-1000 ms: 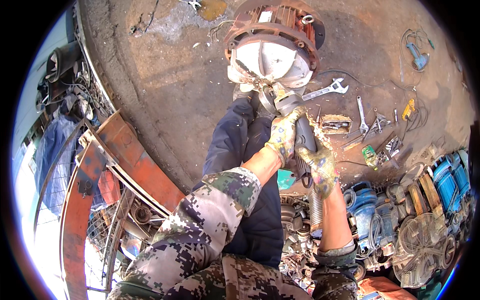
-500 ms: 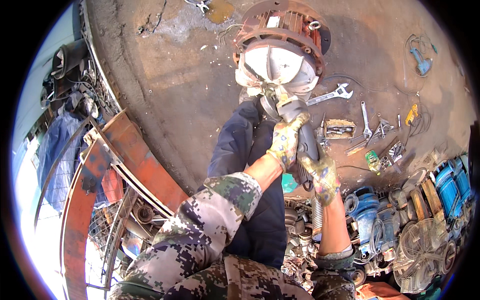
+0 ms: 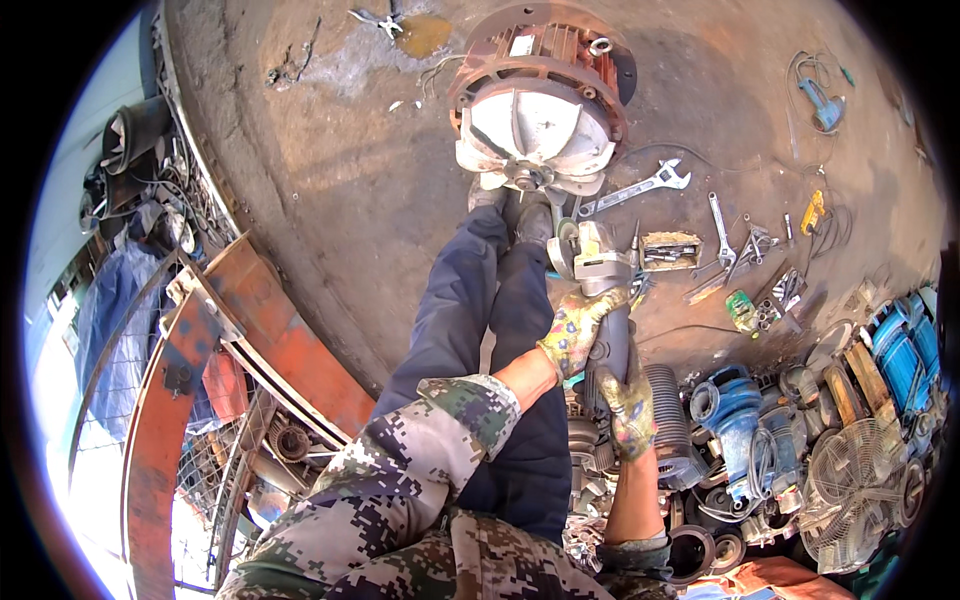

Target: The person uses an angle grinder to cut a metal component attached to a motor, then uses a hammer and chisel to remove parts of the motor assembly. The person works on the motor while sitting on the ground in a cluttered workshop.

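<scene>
So the left hand has the grinder near its head, right hand wrapped round the back end. It runs near-to-far, disc foremost, with the white fan farther off and left, nearer the left hand.

Your left hand wraps the grinder behind its head, and your right hand grips farther back. Its disc sits apart from the white fan on the rusty motor. A large wrench lies near a small box.
</scene>
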